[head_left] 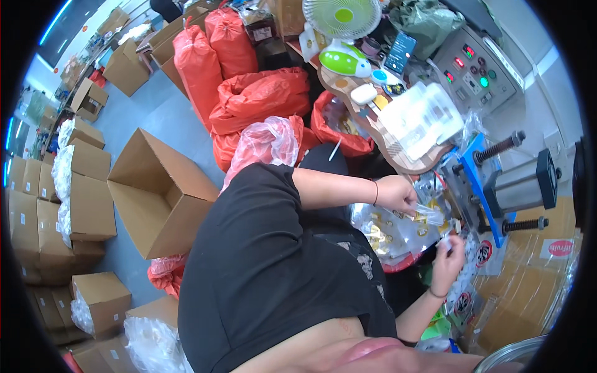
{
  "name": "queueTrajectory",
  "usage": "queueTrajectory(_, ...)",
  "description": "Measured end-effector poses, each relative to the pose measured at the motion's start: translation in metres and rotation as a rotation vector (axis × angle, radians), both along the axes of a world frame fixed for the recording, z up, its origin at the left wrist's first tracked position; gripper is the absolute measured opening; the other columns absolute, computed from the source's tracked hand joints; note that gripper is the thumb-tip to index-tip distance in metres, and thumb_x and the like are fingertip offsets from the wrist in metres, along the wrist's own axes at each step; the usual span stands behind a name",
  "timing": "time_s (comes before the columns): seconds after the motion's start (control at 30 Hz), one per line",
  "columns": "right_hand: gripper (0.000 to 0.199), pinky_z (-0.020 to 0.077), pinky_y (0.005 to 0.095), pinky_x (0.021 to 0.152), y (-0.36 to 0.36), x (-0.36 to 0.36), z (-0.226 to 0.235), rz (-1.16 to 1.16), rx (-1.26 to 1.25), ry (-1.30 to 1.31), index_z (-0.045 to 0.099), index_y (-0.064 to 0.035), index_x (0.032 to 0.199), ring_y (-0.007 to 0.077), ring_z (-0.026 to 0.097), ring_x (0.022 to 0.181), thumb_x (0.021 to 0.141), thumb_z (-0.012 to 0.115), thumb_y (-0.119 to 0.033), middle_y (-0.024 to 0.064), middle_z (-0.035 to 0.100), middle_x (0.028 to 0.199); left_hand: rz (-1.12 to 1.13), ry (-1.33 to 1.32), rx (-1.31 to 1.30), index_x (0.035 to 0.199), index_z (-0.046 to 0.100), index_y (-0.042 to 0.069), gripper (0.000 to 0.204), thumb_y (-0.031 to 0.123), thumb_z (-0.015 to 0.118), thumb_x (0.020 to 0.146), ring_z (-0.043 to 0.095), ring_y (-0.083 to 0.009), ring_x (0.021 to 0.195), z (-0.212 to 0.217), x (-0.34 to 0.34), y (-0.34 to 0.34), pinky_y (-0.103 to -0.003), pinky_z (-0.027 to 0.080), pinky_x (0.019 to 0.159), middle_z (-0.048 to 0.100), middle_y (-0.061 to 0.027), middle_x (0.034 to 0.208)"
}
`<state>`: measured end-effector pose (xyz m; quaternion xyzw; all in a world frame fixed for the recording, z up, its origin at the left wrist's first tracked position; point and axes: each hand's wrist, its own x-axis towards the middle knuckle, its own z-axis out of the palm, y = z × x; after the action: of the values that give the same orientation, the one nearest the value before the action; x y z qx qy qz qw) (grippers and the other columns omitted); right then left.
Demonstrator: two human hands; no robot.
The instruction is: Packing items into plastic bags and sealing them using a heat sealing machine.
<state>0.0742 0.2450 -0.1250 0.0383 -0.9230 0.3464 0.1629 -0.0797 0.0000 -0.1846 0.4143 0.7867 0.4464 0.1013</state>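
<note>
My left hand (398, 194) is closed, fingers pinched on a clear plastic bag (428, 215) that sticks out toward the press. Below it my right hand (449, 264) is raised, its fingertips together on a small white piece (445, 243) whose kind I cannot make out. Under both hands lies a heap of clear plastic packaging with gold print (387, 233), held in a reddish container (401, 266) partly hidden by my body. Beside the hands stands a press (486, 186) with a blue plate, two threaded rods with springs and a metal cylinder.
A wavy-edged wooden board (407, 163) carries clear plastic sheets (423, 118), a white case (364, 94) and a phone (400, 52). Behind are a green fan (342, 15) and a control box (477, 71). Red sacks (198, 65) and an open carton (165, 193) stand at left.
</note>
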Motion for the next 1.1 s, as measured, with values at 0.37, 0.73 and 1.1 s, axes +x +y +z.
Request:
queueTrajectory(0.37,0.015,0.046,0.0262,0.075,0.007,-0.01,0.015,-0.198,-0.213,0.122,0.064,0.0018,0.098,0.0109,0.056,0.083,0.099,0.057,-0.012,0.0054,0.064,0.089,-0.303,-0.833,0.046,0.092,0.072,0.003,0.027,0.029,0.07,0.092,0.057,-0.0044,0.068,-0.009,0.055,0.039,-0.023,0.047,0.063,0.067,0.002,0.077)
queueTrajectory(0.73,0.033,0.0469,0.0329,0.088,0.026,-0.005,0.019,0.041,-0.073,-0.142,0.063,0.0004,0.114,0.0245,0.062,0.092,0.102,0.051,-0.028,0.0131,0.066,0.096,-0.389,-1.344,0.135,0.107,0.069,0.0,0.024,0.02,0.069,0.093,0.066,-0.0097,0.084,0.008,0.073,0.049,-0.026,0.054,0.08,0.071,-0.0043,0.096)
queueTrajectory(1.1,0.033,0.0475,0.0451,0.086,0.107,0.003,-0.07,-0.336,0.564,-0.129,0.057,-0.0072,0.121,0.0433,0.056,0.1,0.088,0.06,-0.01,0.0204,0.059,0.111,-0.184,-1.336,0.219,0.112,0.066,-0.003,0.028,0.009,0.071,0.087,0.069,-0.0163,0.09,-0.011,-0.005,0.075,-0.031,0.057,0.08,0.071,-0.0094,0.1)
